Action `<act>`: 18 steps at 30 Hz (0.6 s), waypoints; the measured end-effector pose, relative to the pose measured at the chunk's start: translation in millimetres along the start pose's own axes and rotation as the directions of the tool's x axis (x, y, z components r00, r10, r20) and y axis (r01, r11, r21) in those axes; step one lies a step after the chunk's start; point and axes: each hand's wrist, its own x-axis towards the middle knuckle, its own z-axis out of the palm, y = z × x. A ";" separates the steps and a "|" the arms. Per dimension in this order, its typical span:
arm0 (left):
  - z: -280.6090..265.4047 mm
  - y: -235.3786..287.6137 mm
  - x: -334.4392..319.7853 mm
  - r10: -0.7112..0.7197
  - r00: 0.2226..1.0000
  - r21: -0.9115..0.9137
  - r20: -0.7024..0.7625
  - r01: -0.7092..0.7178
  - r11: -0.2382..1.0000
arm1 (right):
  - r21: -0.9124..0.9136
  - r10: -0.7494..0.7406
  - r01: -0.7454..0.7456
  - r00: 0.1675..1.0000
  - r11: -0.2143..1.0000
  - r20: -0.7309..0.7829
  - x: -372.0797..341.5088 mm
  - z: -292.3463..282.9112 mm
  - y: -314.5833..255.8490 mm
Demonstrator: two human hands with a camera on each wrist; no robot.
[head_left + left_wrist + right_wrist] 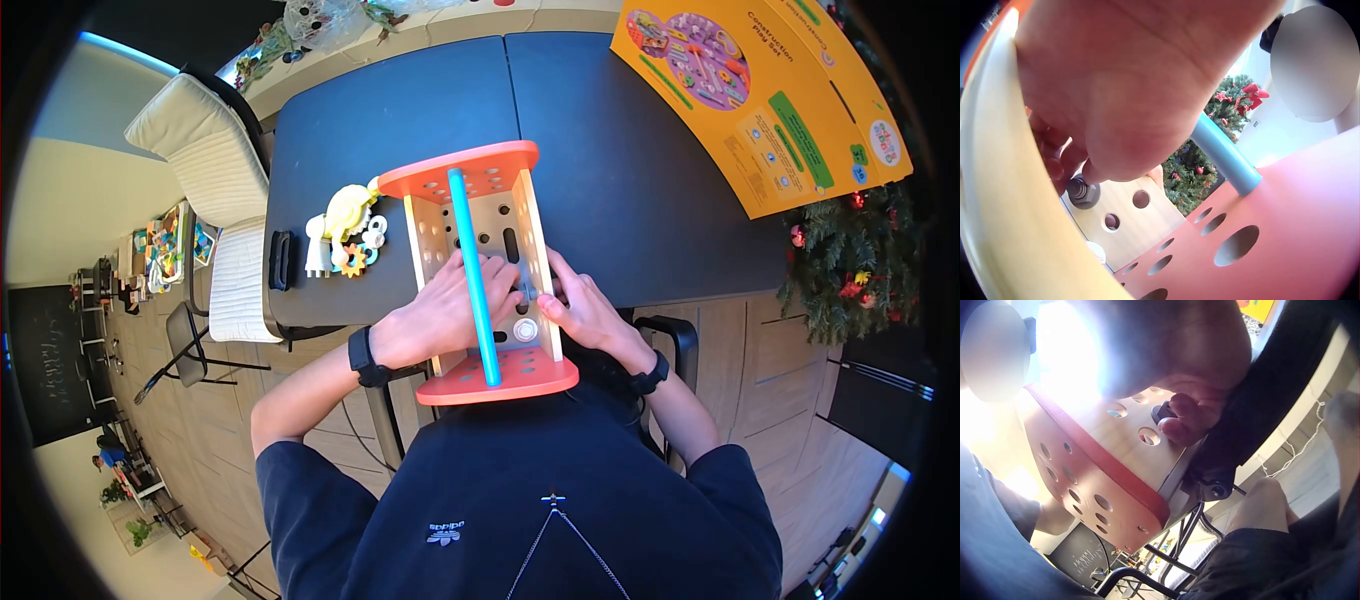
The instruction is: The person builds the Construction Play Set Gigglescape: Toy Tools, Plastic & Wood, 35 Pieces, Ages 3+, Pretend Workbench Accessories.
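Observation:
A toy wooden toolbox with red end panels (497, 378) and a blue handle rod (472, 270) stands at the table's near edge. My left hand (447, 307) reaches into it under the rod. Its curled fingers are at a grey nut (1084, 194) on a threaded bolt through the right side wall. From outside that wall, my right hand (590, 312) pinches the bolt's dark grey head (1163, 413) between thumb and finger. A whitish hex piece (525, 329) sits on the box floor near the front panel.
On the dark table (400, 100), left of the toolbox, lie yellow, white and orange toy pieces (348, 225). A yellow Construction Play Set box (745, 110) is at the right, beside a decorated tree (850, 290). A white cushioned chair (215, 170) stands at the left.

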 end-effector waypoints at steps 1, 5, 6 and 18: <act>2.8 -2.5 0.7 0.037 0.999 0.032 -0.001 -0.037 0.999 | -0.008 0.010 -0.010 1.000 1.000 0.005 -0.2 -0.6 -1.5; -2.1 -0.8 3.2 0.050 0.999 -0.026 -0.006 -0.050 0.998 | -0.006 0.008 -0.008 1.000 1.000 0.006 -0.2 -1.2 -4.0; -8.0 2.2 3.6 0.040 0.999 -0.044 -0.010 -0.040 0.998 | -0.004 0.002 -0.002 1.000 1.000 0.005 0.0 -0.9 -2.2; -10.9 6.7 6.1 -0.016 0.998 -0.055 0.061 0.019 0.998 | -0.010 -0.008 0.008 1.000 1.000 0.004 0.6 -0.1 3.4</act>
